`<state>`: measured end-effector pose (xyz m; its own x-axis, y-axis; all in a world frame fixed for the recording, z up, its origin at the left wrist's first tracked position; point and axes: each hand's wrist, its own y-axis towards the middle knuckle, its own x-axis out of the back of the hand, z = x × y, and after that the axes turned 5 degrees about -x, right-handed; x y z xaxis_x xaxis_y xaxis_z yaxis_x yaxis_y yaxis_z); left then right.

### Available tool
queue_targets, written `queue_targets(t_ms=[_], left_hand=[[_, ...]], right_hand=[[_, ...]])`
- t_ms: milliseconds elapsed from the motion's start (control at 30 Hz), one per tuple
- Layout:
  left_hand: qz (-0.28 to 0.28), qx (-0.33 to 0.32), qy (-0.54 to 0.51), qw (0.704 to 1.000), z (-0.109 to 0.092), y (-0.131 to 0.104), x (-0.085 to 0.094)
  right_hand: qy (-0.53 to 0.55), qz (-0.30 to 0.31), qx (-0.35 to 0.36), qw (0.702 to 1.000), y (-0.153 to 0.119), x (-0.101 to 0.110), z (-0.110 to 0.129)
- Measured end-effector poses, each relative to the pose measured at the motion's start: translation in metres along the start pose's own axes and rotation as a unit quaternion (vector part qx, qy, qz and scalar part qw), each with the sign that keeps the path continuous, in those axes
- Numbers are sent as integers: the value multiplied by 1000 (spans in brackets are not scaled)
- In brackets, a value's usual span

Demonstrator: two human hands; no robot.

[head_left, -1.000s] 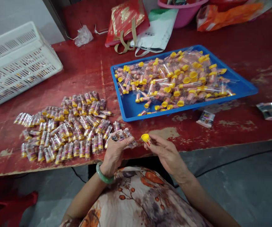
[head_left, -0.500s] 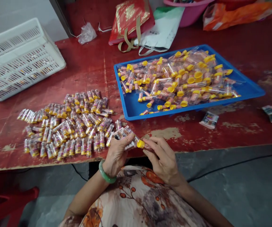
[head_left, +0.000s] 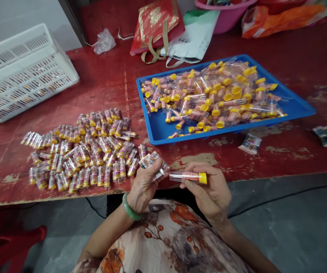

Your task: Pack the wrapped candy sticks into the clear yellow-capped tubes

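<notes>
My left hand, with a green bangle at the wrist, pinches a small stack of printed cards at the table's front edge. Just to its right, my right hand grips a clear tube between thumb and fingers. The tube lies level, its yellow cap pointing right and its clear end near the cards. Behind my hands, a blue tray bears a heap of yellow-capped tubes. Many tubes with printed inserts lie in rows left of my left hand.
A white slatted crate stands at the left. At the back are a red bag, a white bag and a pink basin. Small packets lie right of my hands, and a red stool is at lower left.
The tube in my right hand has turned, its yellow cap swinging from the left end to the right. My right hand has shifted slightly right; my left hand still holds the cards.
</notes>
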<state>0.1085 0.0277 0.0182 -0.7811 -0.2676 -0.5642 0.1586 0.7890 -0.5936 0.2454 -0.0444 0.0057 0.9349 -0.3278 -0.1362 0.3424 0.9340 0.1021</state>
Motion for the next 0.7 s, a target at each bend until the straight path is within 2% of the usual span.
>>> queue_targets(t_ms=[133,233,400,533,700], left_hand=[[-12,17,-3,1000,0,-5,-4],[-25,6,-6,1000,-1,-8,-7],[1,-47,11,999,1,-10,-8],[3,-60,17,998,2,-11,-5],[31,-56,25,998,1,-12,3]], right_hand=[[-10,-15,24,1000,0,-9,-4],[-78,-21,88,993,-1,-9,-9],[-185,-14,195,963,-2,-9,-17],[-223,-16,262,939,-1,-14,-27],[-225,-37,351,908,6,-26,-39]])
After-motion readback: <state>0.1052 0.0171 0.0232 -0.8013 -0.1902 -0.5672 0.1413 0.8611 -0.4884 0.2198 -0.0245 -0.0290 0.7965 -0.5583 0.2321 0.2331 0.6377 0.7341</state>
